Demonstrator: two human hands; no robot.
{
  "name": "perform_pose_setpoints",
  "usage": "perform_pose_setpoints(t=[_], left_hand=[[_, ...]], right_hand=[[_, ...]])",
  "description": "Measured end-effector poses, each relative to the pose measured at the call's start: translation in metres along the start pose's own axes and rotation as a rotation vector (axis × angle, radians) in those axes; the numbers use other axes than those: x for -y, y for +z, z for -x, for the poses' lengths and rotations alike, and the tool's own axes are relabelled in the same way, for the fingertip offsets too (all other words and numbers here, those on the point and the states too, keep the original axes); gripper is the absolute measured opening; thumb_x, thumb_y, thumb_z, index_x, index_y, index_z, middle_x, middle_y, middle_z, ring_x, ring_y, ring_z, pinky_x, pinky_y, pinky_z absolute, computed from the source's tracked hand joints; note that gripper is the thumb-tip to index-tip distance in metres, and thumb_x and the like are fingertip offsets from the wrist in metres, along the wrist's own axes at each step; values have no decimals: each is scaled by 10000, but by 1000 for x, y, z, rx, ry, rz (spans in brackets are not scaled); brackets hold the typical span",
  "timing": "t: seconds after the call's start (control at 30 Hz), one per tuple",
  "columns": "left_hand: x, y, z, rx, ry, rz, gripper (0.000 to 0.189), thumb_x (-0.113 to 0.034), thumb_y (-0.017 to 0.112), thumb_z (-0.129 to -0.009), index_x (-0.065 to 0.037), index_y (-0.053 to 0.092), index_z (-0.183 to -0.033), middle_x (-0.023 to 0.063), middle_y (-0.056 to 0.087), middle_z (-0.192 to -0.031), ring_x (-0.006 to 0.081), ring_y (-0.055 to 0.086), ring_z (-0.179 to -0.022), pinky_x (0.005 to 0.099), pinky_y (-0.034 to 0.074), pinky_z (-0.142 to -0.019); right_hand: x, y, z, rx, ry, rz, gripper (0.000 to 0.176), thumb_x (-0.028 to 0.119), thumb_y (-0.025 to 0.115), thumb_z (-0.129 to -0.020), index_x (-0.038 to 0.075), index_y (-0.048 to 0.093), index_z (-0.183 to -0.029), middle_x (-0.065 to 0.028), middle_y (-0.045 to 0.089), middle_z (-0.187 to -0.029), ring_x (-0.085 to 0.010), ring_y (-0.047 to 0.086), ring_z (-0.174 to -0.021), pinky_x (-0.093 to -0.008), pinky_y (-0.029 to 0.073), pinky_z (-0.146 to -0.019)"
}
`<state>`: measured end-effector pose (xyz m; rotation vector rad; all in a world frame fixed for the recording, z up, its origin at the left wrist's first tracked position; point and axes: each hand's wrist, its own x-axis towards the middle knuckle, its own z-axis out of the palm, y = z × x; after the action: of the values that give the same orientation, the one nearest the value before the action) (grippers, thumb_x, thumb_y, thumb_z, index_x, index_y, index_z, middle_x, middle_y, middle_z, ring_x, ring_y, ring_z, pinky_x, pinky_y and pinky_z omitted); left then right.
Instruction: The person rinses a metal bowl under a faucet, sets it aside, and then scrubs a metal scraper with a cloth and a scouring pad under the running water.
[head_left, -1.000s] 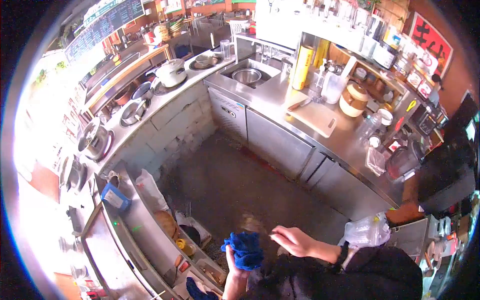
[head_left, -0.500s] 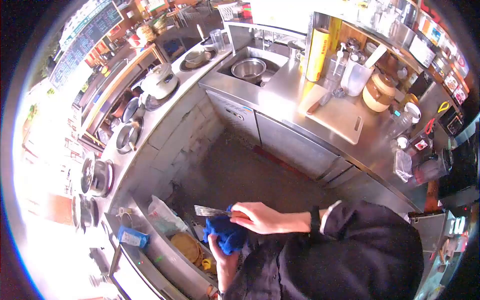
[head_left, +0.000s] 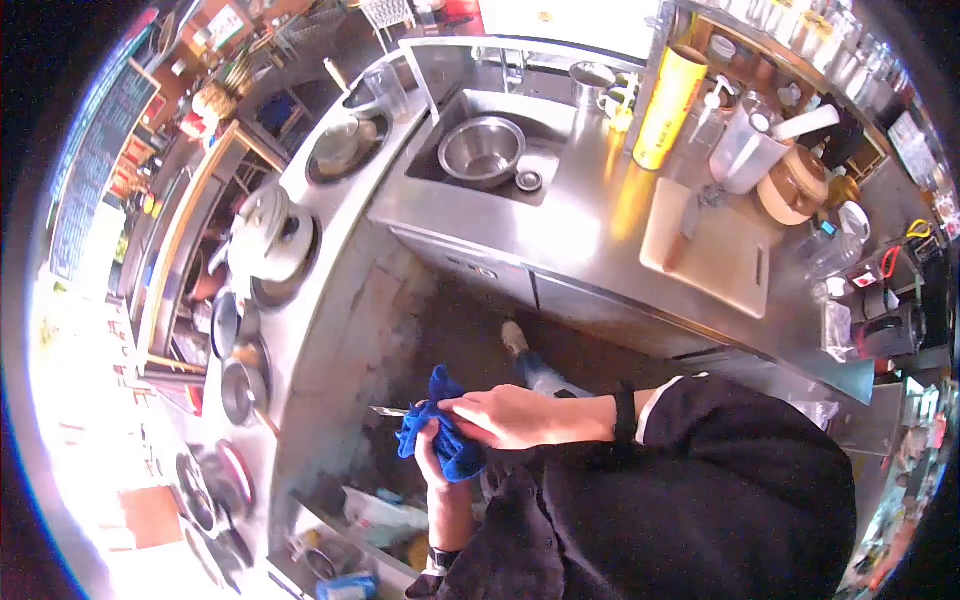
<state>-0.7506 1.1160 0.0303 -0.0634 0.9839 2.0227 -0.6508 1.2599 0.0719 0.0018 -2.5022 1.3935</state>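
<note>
My right hand (head_left: pixel 505 415) is closed around the brown handle of a knife, which its fingers mostly hide. Only the tip of the knife (head_left: pixel 386 411) sticks out to the left. A blue cloth (head_left: pixel 462 460) is bunched over the rest of the blade. From below, my left hand (head_left: pixel 432 458) grips the cloth and presses it round the blade. Both hands meet in front of my body, above the floor.
A steel bowl (head_left: pixel 482 150) sits in the sink. On the counter, another knife (head_left: pixel 684 235) lies on a cutting board (head_left: pixel 712 262). Pots and a pan (head_left: pixel 243 390) line the left counter. Below my hands stands an open drawer (head_left: pixel 395 568). My shoe (head_left: pixel 514 337) shows on the floor.
The cloth has come up over the blade, leaving just the tip exposed where most of it showed before. My view has shifted, bringing the sink nearer and my shoe into sight.
</note>
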Motion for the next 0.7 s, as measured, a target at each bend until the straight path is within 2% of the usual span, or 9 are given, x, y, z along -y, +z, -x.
perform_pose_setpoints(t=[0.2, 0.27, 0.33, 0.37, 0.43, 0.5, 0.53, 0.6, 0.7], left_hand=[[-66, 51, -147, 173, 78, -114, 498, -281, 565, -811, -96, 424, -1251, 128, 570, -1072, 283, 610, -924, 426, 506, -833], [-90, 43, -192, 186, 100, -89, 531, -292, 554, -808, -106, 396, -1279, 139, 565, -1074, 292, 622, -886, 452, 532, -792], [-114, 52, -218, 155, 216, -161, 603, -315, 535, -814, -79, 345, -1335, 167, 563, -1071, 303, 631, -875, 457, 545, -769], [-123, 53, -227, 129, 240, -163, 604, -315, 538, -813, -65, 350, -1329, 168, 565, -1062, 304, 630, -882, 453, 547, -765], [-137, 55, -236, 84, 278, -146, 583, -317, 535, -815, -41, 369, -1301, 165, 570, -1039, 305, 631, -864, 441, 547, -759], [-151, 68, -241, 54, 287, -189, 582, -279, 565, -787, -52, 378, -1290, 139, 571, -1008, 291, 610, -902, 437, 520, -822], [-158, 88, -239, 52, 265, -163, 600, -263, 583, -770, -51, 376, -1291, 128, 575, -988, 281, 601, -916, 430, 508, -846], [-173, 92, -250, 12, 155, -145, 651, -235, 617, -719, -47, 372, -1292, 111, 576, -959, 260, 590, -919, 405, 494, -855], [-191, 85, -272, -45, -20, -136, 713, -192, 653, -660, -43, 363, -1294, 91, 574, -931, 238, 579, -919, 379, 476, -868]], right_hand=[[-70, -62, -109, -97, 38, -176, 296, 203, 518, -925, 6, 421, -1125, -192, 626, -894, -381, 629, -740, -425, 512, -624], [-80, -105, -145, 66, 259, -324, 267, 232, 495, -938, 20, 443, -1091, -186, 628, -887, -352, 640, -722, -397, 501, -619], [-148, -107, -167, -184, 207, -239, 313, 324, 454, -951, 40, 499, -1073, -96, 601, -722, -216, 621, -658, -329, 480, -604], [-177, -119, -179, -264, 478, -437, 233, 244, 459, -939, 26, 537, -969, -101, 592, -855, -183, 592, -632, -336, 482, -610], [-247, -148, -202, -506, 978, -590, 112, 160, 502, -881, 69, 545, -930, -87, 567, -819, -151, 538, -603, -280, 430, -506], [-389, -152, -193, -831, 1028, -1483, 112, 168, 534, -862, 70, 510, -911, -111, 540, -796, -166, 483, -570, -258, 398, -478], [-407, -167, -204, -1020, 1150, -1608, 147, 169, 575, -840, 64, 482, -884, -121, 515, -776, -171, 455, -573, -254, 384, -471], [-490, -169, -197, -1061, 1134, -1416, 181, 211, 571, -889, 59, 483, -929, -100, 501, -735, -182, 491, -599, -280, 419, -463], [-488, -176, -231, -1282, 1191, -1059, 221, 183, 599, -842, 0, 504, -922, -125, 498, -728, -235, 509, -572, -362, 402, -452]])
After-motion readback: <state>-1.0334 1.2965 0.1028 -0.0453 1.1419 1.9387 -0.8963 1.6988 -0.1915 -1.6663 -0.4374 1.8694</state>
